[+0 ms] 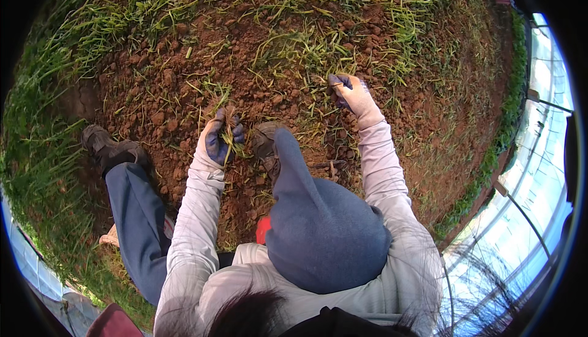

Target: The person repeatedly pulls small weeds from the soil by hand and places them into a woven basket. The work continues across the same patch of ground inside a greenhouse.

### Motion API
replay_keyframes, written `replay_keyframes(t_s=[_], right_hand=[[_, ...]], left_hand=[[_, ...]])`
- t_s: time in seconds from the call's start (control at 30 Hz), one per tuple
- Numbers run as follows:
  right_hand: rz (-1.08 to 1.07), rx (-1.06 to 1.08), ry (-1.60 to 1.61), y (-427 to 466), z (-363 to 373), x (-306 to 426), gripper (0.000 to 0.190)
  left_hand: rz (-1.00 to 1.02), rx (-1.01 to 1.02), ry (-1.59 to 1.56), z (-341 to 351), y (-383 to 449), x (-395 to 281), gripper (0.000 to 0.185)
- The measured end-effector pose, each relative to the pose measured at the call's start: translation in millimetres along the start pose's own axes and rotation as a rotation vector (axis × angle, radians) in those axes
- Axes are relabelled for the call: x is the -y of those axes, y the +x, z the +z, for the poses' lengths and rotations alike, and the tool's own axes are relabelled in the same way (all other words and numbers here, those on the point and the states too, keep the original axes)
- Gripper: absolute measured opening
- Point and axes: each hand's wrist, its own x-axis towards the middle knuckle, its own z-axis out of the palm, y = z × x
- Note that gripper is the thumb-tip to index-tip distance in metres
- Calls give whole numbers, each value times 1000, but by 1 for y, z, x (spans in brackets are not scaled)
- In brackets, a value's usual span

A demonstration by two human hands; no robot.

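My left hand (222, 137), in a light glove with dark blue-purple coated fingers, is closed around a small bunch of grassy plants (229, 130) with pale roots or dry strands showing at the top. My right hand (347, 91), in a matching glove, is over the soil to the right, its fingers curled with thumb and fingertips together. A thin, pale strand lies at its fingertips; whether it is gripped I cannot tell. Loose green stems (303, 50) are strewn on the reddish-brown clods (170, 77) about both hands.
My dark boots (266, 146) stand on the soil, one beside my left hand. A hand tool (331, 166) with a dark part lies right of my bent knee. Dense green plants (50, 162) grow at the left. Plastic greenhouse sheeting (519, 217) and its frame curve along the right.
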Motion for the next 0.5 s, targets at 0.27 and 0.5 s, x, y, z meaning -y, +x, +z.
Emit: replay_keyframes(t_s=[0.27,0.5], right_hand=[[-304,-375,-125,54,35,-39,63],[-113,-552,-541,52,55,14,54]], left_hand=[[-18,-5,20,-1,2,3,37],[-15,-44,30,1,1,0,37]])
